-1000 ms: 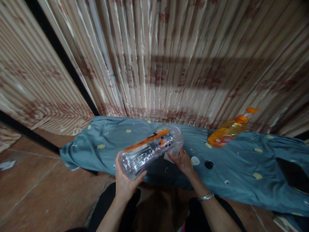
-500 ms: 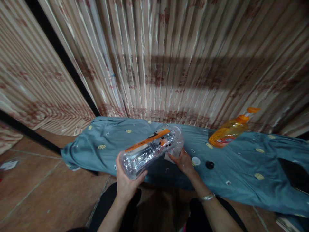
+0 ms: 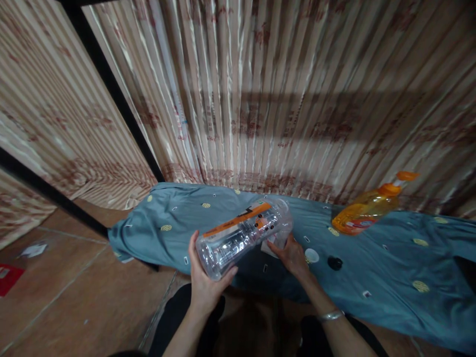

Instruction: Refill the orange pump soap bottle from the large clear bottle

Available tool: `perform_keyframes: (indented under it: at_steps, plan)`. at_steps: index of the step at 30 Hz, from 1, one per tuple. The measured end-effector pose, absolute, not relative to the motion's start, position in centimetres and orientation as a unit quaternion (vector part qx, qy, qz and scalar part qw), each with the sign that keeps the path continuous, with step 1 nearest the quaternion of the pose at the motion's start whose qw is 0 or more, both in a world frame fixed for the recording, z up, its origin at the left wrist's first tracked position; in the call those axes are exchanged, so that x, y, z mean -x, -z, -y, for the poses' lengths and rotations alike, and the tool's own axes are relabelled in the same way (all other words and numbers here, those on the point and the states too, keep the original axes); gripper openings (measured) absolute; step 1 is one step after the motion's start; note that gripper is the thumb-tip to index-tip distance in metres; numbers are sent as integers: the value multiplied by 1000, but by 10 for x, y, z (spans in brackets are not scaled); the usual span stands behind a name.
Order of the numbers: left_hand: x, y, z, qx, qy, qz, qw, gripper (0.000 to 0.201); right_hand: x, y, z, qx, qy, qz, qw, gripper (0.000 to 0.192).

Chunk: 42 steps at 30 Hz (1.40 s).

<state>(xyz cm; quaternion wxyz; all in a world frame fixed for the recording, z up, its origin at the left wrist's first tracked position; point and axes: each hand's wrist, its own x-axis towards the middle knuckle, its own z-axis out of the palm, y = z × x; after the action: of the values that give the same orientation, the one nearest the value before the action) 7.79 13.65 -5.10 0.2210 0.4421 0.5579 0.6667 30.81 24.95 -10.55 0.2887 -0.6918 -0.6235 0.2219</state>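
Observation:
A large clear plastic bottle with an orange and white label is tilted above the cloth-covered bench, its far end up to the right. My left hand is wrapped round its lower left end, thumb in front. My right hand, with a silver bangle at the wrist, is closed at the other end. A thin pale sheet, like a tissue or wipe, shows at its fingers against the underside of the bottle. Whether those fingers also grip the bottle is hard to see. Right of that hand lie a white disc and a small black object.
An orange pump bottle of liquid soap leans at the back right on the blue-green bench cloth. A dark flat object lies at the right edge. Behind hangs a striped curtain; black metal poles stand left.
The whole view has shifted, so everything appears farther right and slightly lower. Both hands keep their hold, and the bottle's tilt looks nearly the same. A red item has come into view on the floor at left.

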Motion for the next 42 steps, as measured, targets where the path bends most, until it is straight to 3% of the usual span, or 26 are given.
perform_keyframes:
  at_steps: [8,32,38,42]
  plan:
    - [-73,51,-135,-448,-667,-554,220,109,-310,105,-250,686,-226,621,305,57]
    - [-76,39,-132,-478,-634,-567,220,115,-313,95,-246,678,-269,619,291,72]
    - [-85,33,-130,-418,-670,-552,266,116,-315,97,-244,645,-260,643,321,59]
    - [-81,40,-130,-439,-651,-573,234,115,-312,96,-245,650,-252,642,319,56]
